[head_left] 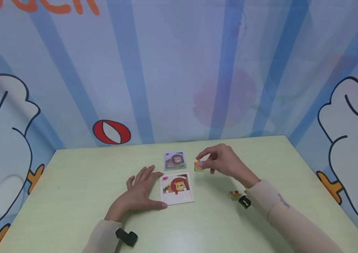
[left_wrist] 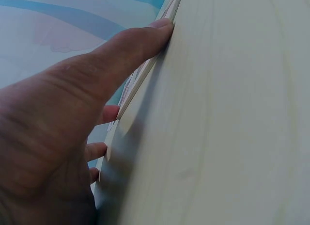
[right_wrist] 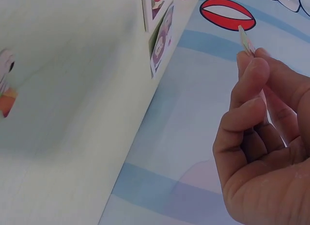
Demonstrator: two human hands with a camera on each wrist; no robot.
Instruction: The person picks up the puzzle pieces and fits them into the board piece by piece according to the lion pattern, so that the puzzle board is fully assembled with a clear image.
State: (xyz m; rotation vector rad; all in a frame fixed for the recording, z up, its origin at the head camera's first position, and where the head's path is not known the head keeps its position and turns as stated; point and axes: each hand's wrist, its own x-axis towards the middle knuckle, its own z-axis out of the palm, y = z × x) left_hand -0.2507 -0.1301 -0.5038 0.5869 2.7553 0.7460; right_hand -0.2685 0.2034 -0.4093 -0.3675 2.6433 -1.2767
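Note:
In the head view, a white-framed puzzle board [head_left: 179,199] lies flat on the table, its upper part filled with a lion picture and its lower strip white. My left hand [head_left: 142,193] rests at its left side, fingers spread; the thumb touches the lower left corner and the index finger the upper left. My right hand [head_left: 226,161] pinches a small yellow-orange puzzle piece [head_left: 199,166] between thumb and index finger, up to the right of the board. In the right wrist view that piece [right_wrist: 246,40] appears nearly edge-on. Behind the board lies a lion picture card [head_left: 175,161].
Several loose puzzle pieces [head_left: 235,195] lie on the table [head_left: 71,196] below the right forearm, partly hidden by the black wrist camera [head_left: 245,202]. A blue-striped backdrop [head_left: 179,88] with cartoon figures rises behind the table's far edge.

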